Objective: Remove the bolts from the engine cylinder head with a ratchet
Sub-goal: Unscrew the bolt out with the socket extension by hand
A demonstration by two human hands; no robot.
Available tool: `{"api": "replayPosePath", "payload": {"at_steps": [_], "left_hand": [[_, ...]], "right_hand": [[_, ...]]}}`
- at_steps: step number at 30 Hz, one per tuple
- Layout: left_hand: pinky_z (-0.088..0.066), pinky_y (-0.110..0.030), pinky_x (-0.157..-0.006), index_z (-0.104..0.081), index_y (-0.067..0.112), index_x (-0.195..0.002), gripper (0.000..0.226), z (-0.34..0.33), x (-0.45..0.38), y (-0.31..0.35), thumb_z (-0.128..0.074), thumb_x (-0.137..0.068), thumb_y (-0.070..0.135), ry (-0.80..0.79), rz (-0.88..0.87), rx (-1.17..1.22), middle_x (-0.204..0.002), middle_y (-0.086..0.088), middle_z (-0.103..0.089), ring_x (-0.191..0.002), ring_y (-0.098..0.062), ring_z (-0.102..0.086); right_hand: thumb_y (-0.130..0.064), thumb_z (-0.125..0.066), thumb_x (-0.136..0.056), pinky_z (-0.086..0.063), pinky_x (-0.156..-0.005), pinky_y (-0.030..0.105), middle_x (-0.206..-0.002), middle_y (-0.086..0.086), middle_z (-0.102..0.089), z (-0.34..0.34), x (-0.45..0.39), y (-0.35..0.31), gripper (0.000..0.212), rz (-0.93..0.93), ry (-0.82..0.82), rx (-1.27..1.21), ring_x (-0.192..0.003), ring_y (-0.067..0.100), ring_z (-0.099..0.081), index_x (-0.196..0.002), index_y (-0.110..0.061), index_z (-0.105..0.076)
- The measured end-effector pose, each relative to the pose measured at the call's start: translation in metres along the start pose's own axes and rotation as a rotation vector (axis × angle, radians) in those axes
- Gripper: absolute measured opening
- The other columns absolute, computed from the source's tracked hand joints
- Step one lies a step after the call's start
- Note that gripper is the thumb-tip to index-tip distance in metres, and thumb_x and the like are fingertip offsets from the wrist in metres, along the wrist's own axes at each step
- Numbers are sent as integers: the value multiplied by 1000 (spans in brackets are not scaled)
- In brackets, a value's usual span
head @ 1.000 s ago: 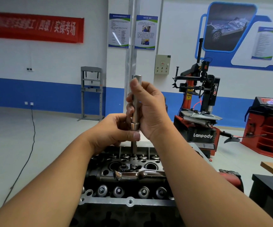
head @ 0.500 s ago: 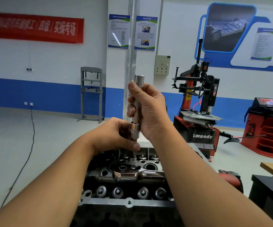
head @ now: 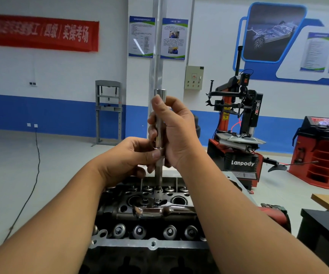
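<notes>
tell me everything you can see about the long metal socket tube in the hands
The socket tube is a long, slim cylinder of shiny polished steel, held upright above the cylinder head. Its top end pokes out above the right hand, which grips its upper part. The left hand pinches a ringed collar lower down, and a thinner shaft runs from there down towards the head. Its lower tip is hard to make out.

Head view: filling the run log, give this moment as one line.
right hand: grips socket extension upright | left hand: pinches its collar | ratchet: lying on cylinder head
</notes>
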State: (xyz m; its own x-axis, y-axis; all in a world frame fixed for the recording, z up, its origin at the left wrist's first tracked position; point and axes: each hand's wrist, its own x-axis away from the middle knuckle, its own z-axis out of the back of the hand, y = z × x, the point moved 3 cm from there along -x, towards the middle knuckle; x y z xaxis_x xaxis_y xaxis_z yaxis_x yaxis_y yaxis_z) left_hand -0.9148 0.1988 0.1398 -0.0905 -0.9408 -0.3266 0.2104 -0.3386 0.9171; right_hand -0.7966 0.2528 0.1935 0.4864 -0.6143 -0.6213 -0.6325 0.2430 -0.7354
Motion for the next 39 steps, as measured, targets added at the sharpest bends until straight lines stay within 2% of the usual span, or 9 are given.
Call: {"api": "replayPosePath", "payload": {"at_steps": [3,6,10,13,17,26,32,36,39], "left_hand": [[-41,-26,-58,-67,-1,-115,40,0,1,0,-73,-85,25,4,9,44,-83,-4,-67,-68,-14,-57],[-38,-23,-55,-68,7,-107,32,-2,0,2,-79,-81,22,20,-29,13,-79,0,-68,-62,-11,-49],[-38,-22,-52,-78,23,-95,30,0,-2,0,-90,-68,30,54,-20,-11,-81,-3,-67,-59,-7,-47],[-38,-22,-53,-76,13,-102,25,-2,-1,0,-81,-81,24,6,-11,58,-80,-1,-66,-60,-10,-48],[-37,-25,-56,-61,-12,-119,46,0,0,0,-79,-87,16,20,-9,68,-86,-14,-56,-61,-14,-49],[-38,-23,-55,-79,19,-98,24,0,-2,-1,-84,-76,27,48,-1,28,-76,4,-64,-60,-9,-47],[-36,-26,-57,-67,-1,-114,36,-2,0,1,-80,-87,18,9,-2,58,-79,-5,-61,-63,-16,-45],[-38,-25,-57,-69,3,-113,37,-2,0,1,-84,-83,19,38,-8,11,-76,4,-68,-62,-11,-45],[-39,-23,-55,-71,5,-110,34,-2,0,1,-84,-83,22,12,5,39,-75,3,-65,-61,-11,-47]], "right_hand": [[-38,-69,-95,-41,-46,25,-68,7,-62,0,0,0,28,4,-4,3,-46,18,-47,-101,-12,-65],[-46,-62,-99,-41,-47,25,-68,7,-62,0,1,0,36,-28,-5,-1,-47,20,-48,-102,-11,-70],[-42,-75,-88,-39,-45,25,-66,5,-60,0,1,-1,27,-15,-14,29,-45,18,-46,-86,-18,-62],[-42,-73,-89,-40,-44,24,-67,4,-61,1,0,-1,29,1,0,20,-46,16,-46,-88,-15,-61],[-46,-64,-99,-42,-46,25,-68,5,-63,0,-1,0,36,-18,7,8,-48,17,-49,-93,-11,-68],[-42,-73,-90,-40,-46,25,-68,3,-62,1,0,-1,30,-7,-4,27,-47,16,-48,-90,-15,-57],[-57,-60,-95,-44,-49,27,-69,5,-65,1,0,1,47,-70,16,-3,-52,16,-53,-92,-13,-75],[-50,-76,-84,-43,-48,26,-67,4,-63,1,-1,0,29,-29,17,-4,-48,17,-49,-82,-22,-68],[-43,-76,-87,-42,-46,25,-67,2,-64,1,-1,0,25,8,15,37,-48,16,-49,-74,-25,-63]]}}
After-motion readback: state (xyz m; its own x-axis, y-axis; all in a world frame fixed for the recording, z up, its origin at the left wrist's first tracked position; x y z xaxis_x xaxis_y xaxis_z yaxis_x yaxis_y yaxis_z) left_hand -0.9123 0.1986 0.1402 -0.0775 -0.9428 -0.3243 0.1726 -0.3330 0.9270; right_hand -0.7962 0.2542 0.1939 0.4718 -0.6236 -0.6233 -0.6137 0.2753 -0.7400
